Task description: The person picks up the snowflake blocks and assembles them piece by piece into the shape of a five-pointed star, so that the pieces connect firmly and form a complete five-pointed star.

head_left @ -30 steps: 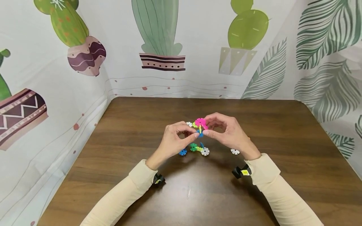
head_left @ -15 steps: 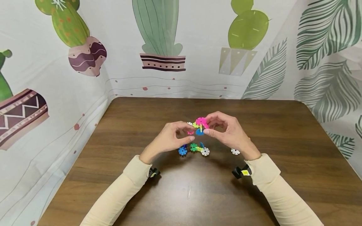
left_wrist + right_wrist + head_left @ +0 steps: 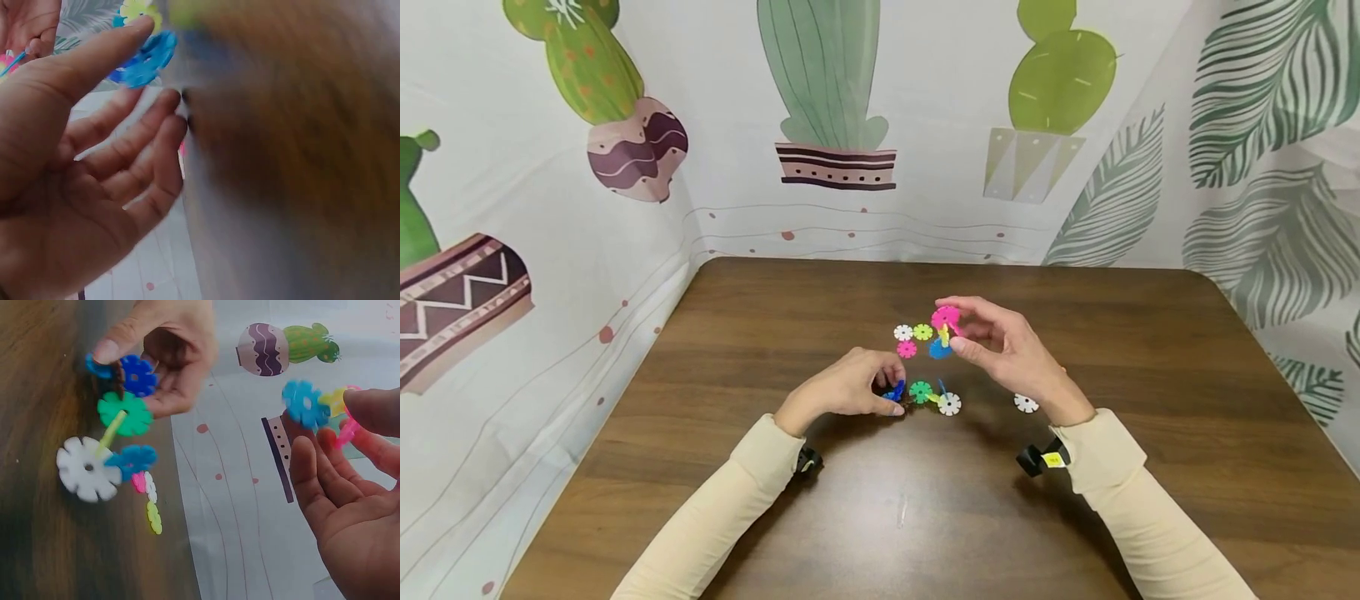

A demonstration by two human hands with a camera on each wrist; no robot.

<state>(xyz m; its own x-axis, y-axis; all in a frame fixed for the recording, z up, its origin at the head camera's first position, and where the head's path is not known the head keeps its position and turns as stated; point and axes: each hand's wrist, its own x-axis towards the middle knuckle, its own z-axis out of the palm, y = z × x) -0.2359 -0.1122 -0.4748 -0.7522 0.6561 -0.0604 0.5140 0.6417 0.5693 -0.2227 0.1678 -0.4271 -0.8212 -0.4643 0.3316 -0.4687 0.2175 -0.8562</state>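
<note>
My right hand (image 3: 1009, 342) pinches a joined set of notched snowflake discs: pink (image 3: 945, 317), yellow (image 3: 944, 336) and blue (image 3: 939, 348), raised above the table. Lower and to the left, my left hand (image 3: 857, 382) has thumb and fingers around linked blue snowflake discs (image 3: 895, 392). In the right wrist view its thumb lies on a light blue disc (image 3: 100, 366), beside a dark blue disc (image 3: 137, 376) and a brown one. Just right of that hand is a linked set with a green disc (image 3: 921, 392), a yellow, a white (image 3: 950, 405) and a blue disc.
Behind lie flat loose discs: white (image 3: 903, 332), yellow-green (image 3: 922, 332) and pink (image 3: 907, 349). Another white disc (image 3: 1026, 403) is under the right wrist. The wooden table (image 3: 880, 517) ends at a cactus-print cloth (image 3: 940, 217).
My left hand has let go of the raised pink, yellow and blue set and moved down to the blue discs on the table. My right hand still holds the set, shifted slightly right.
</note>
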